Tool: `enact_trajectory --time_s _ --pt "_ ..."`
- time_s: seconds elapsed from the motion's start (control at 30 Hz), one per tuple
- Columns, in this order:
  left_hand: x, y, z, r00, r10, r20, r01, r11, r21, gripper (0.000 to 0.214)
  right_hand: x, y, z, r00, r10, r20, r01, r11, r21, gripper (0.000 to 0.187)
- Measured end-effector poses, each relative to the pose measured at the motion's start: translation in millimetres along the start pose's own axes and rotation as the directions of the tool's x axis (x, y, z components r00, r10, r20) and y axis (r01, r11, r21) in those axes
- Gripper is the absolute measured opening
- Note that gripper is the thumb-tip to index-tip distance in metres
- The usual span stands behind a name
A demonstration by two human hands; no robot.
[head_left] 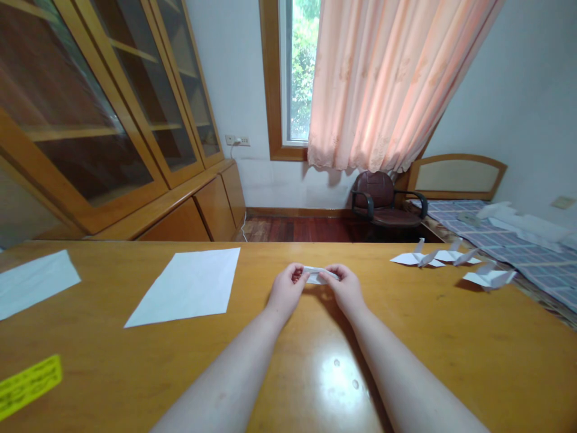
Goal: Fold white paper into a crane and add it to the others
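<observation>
Left hand (287, 290): pinching one end of the folded paper (319, 275).
Right hand (346, 287): gripping the other end, steadying the crease.
Counter (406, 337): blank sheet (187, 286), finished paper birds (451, 260).

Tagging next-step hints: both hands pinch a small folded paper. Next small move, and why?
Probably press the crease flat: the left hand and right hand pinch the folded paper at both ends over the table, and it looks less finished than the paper birds on the right.

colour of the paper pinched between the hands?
White. The folded paper shows best in the head view, between left hand and right hand.
</observation>
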State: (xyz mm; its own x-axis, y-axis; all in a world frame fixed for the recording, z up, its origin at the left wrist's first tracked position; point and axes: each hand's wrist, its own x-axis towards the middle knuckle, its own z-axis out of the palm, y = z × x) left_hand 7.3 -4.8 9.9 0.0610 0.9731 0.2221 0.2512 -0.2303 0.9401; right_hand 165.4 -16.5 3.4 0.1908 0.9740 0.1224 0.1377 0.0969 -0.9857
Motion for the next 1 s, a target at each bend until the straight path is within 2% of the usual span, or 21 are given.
enact_trajectory --time_s 0.17,0.3,0.47,0.67,0.83,1.0 --pt "0.2 -6.9 3.1 0.999 -0.001 0.044 0.004 0.998 -0.070 0.013 5.3 5.6 -0.2 0.997 -0.003 -0.074 0.008 0.997 0.070 0.043" --pt "-3.8 -6.4 5.8 0.987 -0.043 0.154 0.048 0.998 -0.029 0.012 6.4 7.7 -0.3 0.992 -0.034 -0.119 0.046 0.995 0.094 0.040" --pt "-6.9 3.3 4.5 0.966 -0.109 0.236 0.119 0.992 -0.031 0.034 5.0 7.6 -0.7 0.993 -0.036 -0.114 0.044 0.997 0.068 0.039" --pt "-6.2 1.4 4.3 0.964 -0.099 0.245 0.131 0.985 -0.116 0.032 4.1 4.1 0.5 0.995 -0.019 -0.097 0.032 0.990 0.138 0.055" --pt "-5.8 -5.0 5.2 0.965 -0.085 0.248 0.132 0.975 -0.180 0.032 4.1 4.4 1.2 0.996 -0.023 -0.083 0.036 0.987 0.159 0.058" --pt "-6.6 -4.0 6.5 0.949 -0.078 0.307 0.160 0.954 -0.253 0.041 3.8 3.9 1.1 0.996 -0.021 -0.083 0.034 0.987 0.158 0.059"
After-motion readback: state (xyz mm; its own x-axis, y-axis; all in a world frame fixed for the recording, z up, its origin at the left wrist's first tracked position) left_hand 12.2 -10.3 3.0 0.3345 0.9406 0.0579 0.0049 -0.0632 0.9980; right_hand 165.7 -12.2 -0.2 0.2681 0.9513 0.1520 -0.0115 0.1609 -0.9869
